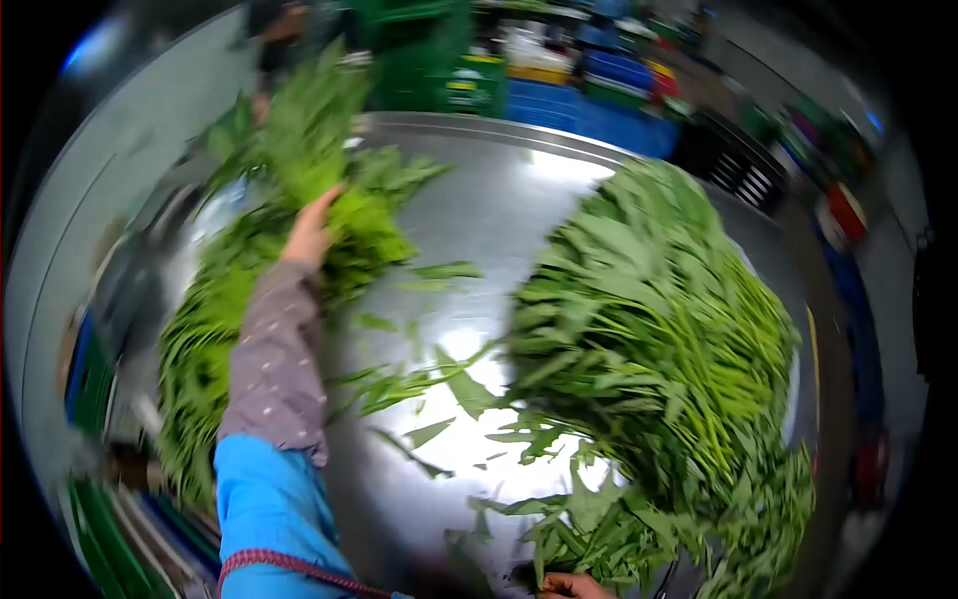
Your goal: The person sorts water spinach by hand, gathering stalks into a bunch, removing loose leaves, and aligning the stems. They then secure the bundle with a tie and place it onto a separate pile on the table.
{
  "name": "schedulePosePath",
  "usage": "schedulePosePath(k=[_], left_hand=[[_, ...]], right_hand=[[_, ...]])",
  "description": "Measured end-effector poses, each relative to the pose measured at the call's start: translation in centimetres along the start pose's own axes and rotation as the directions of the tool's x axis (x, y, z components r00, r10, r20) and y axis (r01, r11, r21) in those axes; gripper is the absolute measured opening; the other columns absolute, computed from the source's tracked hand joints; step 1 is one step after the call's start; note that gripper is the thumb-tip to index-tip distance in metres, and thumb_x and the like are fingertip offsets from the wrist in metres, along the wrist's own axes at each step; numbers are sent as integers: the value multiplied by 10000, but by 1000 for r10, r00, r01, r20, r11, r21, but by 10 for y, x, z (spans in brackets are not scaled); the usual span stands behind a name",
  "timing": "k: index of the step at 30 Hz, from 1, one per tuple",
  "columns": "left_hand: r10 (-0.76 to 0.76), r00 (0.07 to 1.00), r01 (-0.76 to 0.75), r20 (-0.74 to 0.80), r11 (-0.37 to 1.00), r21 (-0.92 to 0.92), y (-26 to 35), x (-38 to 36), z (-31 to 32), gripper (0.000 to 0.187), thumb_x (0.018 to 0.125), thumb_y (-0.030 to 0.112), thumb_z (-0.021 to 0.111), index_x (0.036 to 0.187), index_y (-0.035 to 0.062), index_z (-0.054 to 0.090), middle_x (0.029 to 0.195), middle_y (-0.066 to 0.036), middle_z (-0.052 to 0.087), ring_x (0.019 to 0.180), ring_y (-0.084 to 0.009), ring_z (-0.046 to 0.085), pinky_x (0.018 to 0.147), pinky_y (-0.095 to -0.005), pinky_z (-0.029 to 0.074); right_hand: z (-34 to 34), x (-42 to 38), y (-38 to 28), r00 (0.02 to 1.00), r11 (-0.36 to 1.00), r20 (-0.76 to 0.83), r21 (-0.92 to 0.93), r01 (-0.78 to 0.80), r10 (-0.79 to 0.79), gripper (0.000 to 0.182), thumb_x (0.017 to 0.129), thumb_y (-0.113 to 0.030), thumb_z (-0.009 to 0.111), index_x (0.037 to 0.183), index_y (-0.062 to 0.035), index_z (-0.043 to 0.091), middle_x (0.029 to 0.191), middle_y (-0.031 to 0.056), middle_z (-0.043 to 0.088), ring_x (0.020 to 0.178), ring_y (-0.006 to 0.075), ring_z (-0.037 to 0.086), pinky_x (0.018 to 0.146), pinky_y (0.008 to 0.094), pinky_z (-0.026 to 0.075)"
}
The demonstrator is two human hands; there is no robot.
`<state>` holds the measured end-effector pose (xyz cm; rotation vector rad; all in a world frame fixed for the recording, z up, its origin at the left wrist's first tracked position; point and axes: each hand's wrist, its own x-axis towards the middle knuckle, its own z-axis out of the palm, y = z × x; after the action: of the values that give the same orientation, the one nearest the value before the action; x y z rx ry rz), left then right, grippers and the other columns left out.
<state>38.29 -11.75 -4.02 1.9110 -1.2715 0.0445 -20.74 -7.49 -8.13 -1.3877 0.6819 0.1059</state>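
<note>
My left hand reaches to the far left of the metal table and is closed around a bunch of leafy greens, probably water spinach. That bunch is blurred by motion and lies over a long pile of the same greens. At the bottom edge my right hand shows only in part, its fingers curled beside loose leaves; what they hold, if anything, cannot be made out. A large heap of greens covers the right side, stems pointing down and right.
Scattered leaves lie on the shiny metal table between the piles. Beyond its far edge stand green crates, blue crates and a black slatted crate. More green crates are at lower left. A blurred person is at far left.
</note>
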Motion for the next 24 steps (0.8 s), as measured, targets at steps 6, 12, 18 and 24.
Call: schedulePosePath(k=[6,12,18,24], left_hand=[[-121,984,147,132,968,-203,-111,-13,53,666,632,-152,478,1267,32,398,1193,-118,492,1117,-220,449,957,-278,315],[-766,640,646,67,489,-586,-44,8,48,515,798,201,612,1217,-23,411,1161,-124,493,987,-214,518,791,-295,428],[-578,812,530,-79,788,-312,19,-28,50,581,769,268,625,1199,-53,406,1172,-165,481,1034,-235,475,851,-325,384],[-448,857,515,253,733,-444,128,-113,62,583,784,211,602,1287,50,353,1311,-108,353,1104,-202,423,850,-311,395]], right_hand=[[-17,7,-1,993,998,100,-28,60,-57,193,780,-176,595,753,-13,497,609,57,445,592,121,400,527,298,353],[-38,-9,-14,997,925,-64,-380,18,-46,239,774,-289,624,825,-67,555,636,52,536,572,197,523,525,296,415],[-110,-10,-83,526,619,-529,-785,-7,-666,361,657,-157,697,955,-27,540,844,101,552,757,245,543,628,336,439],[-170,41,-109,520,245,-376,-921,-303,-767,825,568,-349,755,1203,33,391,1139,171,463,1058,296,439,879,409,341]])
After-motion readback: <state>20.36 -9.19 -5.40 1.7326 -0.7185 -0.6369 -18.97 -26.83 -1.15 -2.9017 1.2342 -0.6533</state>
